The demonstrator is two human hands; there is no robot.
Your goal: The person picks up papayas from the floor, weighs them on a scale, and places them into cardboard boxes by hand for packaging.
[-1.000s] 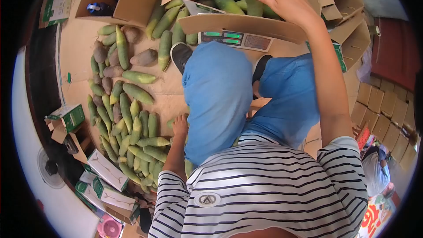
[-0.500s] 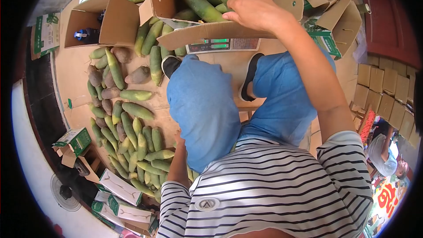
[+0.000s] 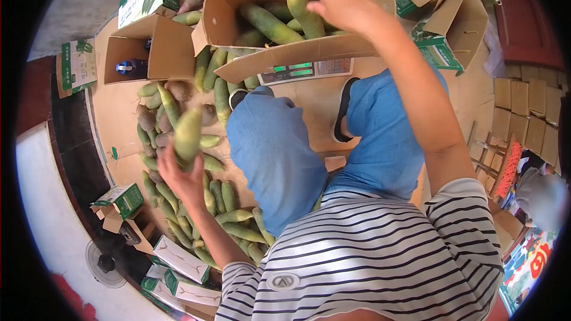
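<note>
My left hand [image 3: 182, 179] grips a green radish [image 3: 188, 135], raised upright above the radishes on the floor and blurred by motion. The long green radishes [image 3: 237, 216] lie in rows beside my left leg, along with some purplish-brown roots [image 3: 178, 90]. In front of me an open cardboard box [image 3: 238, 1] stands over a scale [image 3: 303, 70] with lit green displays. Several radishes lie inside it, one [image 3: 299, 5] leaning up at a slant. My right hand [image 3: 344, 7] hovers over the box just right of that radish, fingers loosely bent and apart.
A smaller open box [image 3: 172, 47] with a blue-capped bottle [image 3: 125, 68] sits at upper left. More open cartons [image 3: 443, 41] stand at upper right. A fan [image 3: 102, 263] and white-green boxes [image 3: 181, 258] are at lower left. Another person [image 3: 541, 199] is at far right.
My left hand has risen from the floor pile and moved forward with a green radish. My right hand has let go of the slanted radish in the box and lifted slightly.
</note>
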